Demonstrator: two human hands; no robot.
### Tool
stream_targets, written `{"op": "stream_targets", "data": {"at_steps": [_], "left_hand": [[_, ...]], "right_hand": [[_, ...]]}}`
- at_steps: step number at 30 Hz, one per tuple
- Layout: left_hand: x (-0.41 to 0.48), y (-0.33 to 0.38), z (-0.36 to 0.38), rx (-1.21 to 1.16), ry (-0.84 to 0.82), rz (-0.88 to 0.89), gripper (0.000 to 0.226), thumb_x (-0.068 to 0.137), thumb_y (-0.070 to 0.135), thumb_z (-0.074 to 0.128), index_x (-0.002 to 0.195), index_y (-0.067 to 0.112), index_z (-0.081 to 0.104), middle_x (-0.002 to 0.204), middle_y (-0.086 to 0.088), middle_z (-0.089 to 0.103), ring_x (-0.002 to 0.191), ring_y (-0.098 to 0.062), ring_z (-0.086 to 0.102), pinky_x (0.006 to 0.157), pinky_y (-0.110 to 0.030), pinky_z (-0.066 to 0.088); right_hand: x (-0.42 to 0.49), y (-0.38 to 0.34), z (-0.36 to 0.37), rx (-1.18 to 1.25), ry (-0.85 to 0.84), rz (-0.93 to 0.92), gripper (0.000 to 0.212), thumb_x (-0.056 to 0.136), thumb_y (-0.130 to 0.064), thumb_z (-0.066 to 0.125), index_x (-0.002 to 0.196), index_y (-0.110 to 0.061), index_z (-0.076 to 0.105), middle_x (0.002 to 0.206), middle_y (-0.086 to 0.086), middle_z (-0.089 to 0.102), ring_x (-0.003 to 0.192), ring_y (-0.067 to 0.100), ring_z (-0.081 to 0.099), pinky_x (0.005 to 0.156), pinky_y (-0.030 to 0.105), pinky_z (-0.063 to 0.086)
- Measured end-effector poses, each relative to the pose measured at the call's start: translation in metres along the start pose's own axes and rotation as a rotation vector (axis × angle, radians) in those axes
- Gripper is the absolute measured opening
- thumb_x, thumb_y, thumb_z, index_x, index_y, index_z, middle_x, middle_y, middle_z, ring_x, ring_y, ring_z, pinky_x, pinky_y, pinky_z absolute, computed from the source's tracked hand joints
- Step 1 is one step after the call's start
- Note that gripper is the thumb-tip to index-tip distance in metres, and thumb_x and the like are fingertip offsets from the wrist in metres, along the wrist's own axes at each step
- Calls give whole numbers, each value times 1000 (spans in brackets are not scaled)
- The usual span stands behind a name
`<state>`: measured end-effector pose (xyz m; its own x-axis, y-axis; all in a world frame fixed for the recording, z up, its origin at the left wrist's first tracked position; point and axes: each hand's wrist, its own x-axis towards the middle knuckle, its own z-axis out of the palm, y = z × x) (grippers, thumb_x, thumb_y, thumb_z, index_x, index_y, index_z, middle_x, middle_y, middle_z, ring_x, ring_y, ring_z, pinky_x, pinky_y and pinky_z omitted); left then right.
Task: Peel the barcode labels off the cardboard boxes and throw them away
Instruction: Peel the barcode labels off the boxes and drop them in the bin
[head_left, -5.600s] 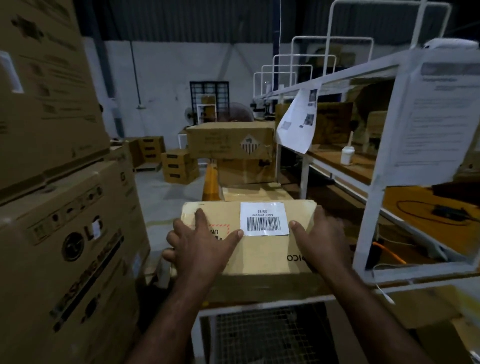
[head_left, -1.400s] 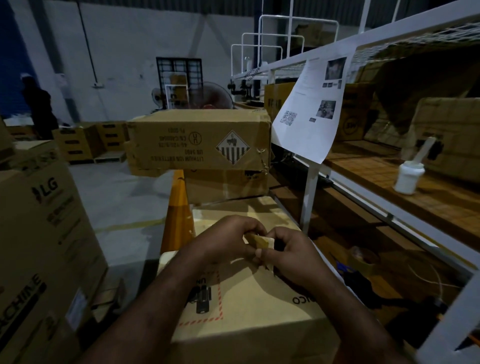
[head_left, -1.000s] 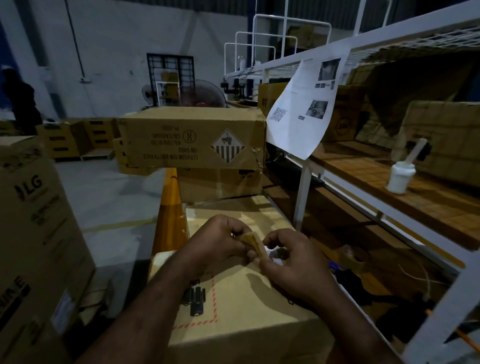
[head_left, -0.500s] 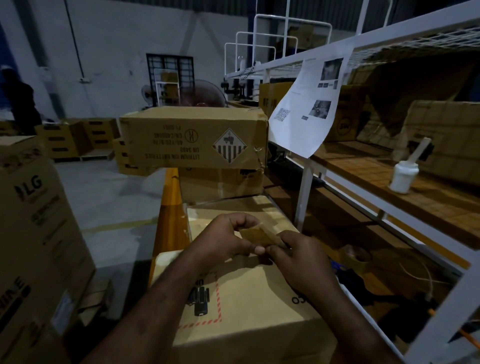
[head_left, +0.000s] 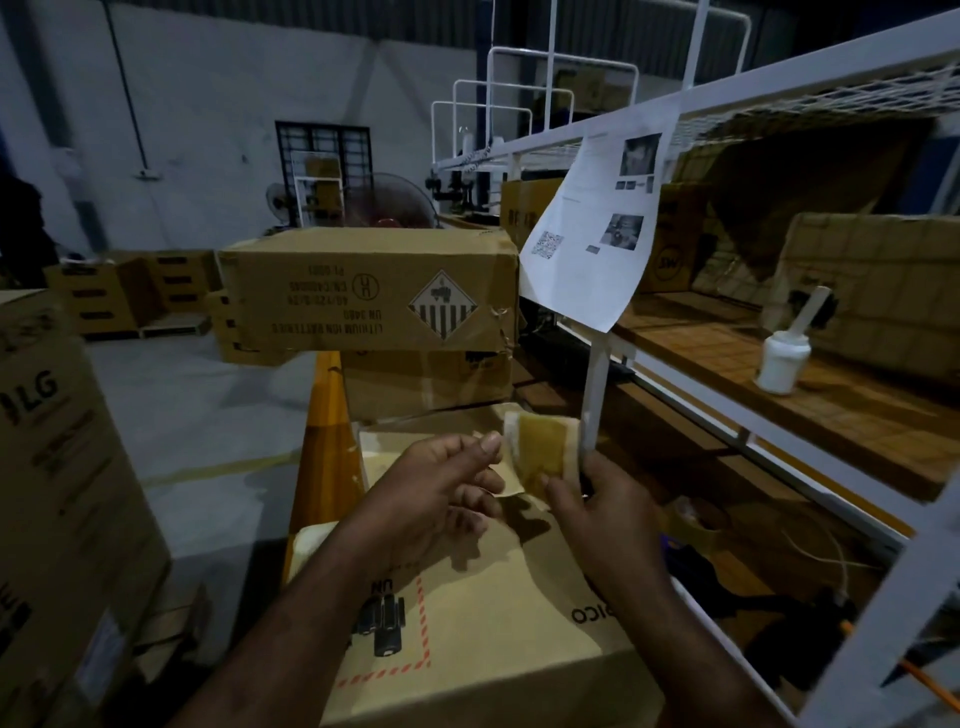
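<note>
Barcode label (head_left: 540, 449) held above the cardboard box (head_left: 493, 597), pinched by left hand (head_left: 431, 488) and right hand (head_left: 597, 499); fold sticky side inward, then bin.

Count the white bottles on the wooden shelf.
1. The white bottle stands on the wooden shelf at right, in front of a cardboard box; others may sit hidden behind it.
</note>
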<state>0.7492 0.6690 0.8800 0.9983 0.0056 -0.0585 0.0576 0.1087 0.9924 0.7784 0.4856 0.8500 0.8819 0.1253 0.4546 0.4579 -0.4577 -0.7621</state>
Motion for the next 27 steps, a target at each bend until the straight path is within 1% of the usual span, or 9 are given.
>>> {"op": "stream_targets", "data": {"at_steps": [3,5,9,12,16,18,21,24,27], "left_hand": [[-1,2,2,-50,-61,-58,55,80,50,67,110,4,66,94,-20,71,78,-31,70,68,-42,57],[-2,2,1,-8,-47,-56,54,79,42,72,114,1,64,98,-21,72,76,-27,72,69,-40,59],[-4,0,1,88,37,-53,18,93,8,60,109,0,66,96,-24,74,84,-37,73,76,-49,61],[-6,0,3,87,100,-40,22,94,-6,46,105,-1,64,90,-24,75,83,-39,74,70,-50,62],[-7,2,-3,46,179,0,24,96,-5,43,112,1,61,93,-16,77,83,-31,76,56,-32,61],[-5,3,-5,29,168,26,24,96,-4,46,114,3,61,96,-14,77,88,-30,75,61,-32,61],[-7,4,-2,61,117,51,19,94,-1,58,112,6,62,96,-13,77,87,-26,75,63,-32,61],[2,2,-3,140,223,52,20,91,4,65,111,10,64,96,-9,77,87,-24,74,67,-31,57],[28,4,-9,223,446,38,14,95,7,61,108,12,65,93,-4,73,89,-25,70,75,-40,58]], "right_hand": [[-7,-4,10,-423,56,-392,15,82,-24,68,97,-27,65,93,-10,64,86,9,59,78,30,48],[-10,-5,14,-562,58,-511,22,79,-27,66,101,-27,65,99,-6,66,91,13,60,80,34,46],[-8,3,13,-620,12,-480,36,73,-34,76,107,-29,65,112,-4,64,103,19,59,83,40,46],[-9,5,10,-567,-49,-436,48,72,-52,71,115,-35,60,130,-5,53,121,18,47,93,43,41],[-6,4,4,-75,-89,-127,58,77,-51,65,131,-39,49,151,-13,25,134,7,30,96,29,46],[-1,4,2,144,-28,19,47,87,-38,68,130,-36,49,143,-10,37,122,7,49,79,18,54],[6,0,0,452,-90,185,46,89,-17,69,127,-34,49,117,-4,63,93,12,71,71,38,62],[6,-3,-2,381,-49,206,39,88,-16,70,122,-27,54,93,-3,67,81,13,71,68,41,62],[0,-3,-4,52,-86,116,15,85,-26,74,97,-28,65,80,-5,64,73,7,62,67,33,57]]}}
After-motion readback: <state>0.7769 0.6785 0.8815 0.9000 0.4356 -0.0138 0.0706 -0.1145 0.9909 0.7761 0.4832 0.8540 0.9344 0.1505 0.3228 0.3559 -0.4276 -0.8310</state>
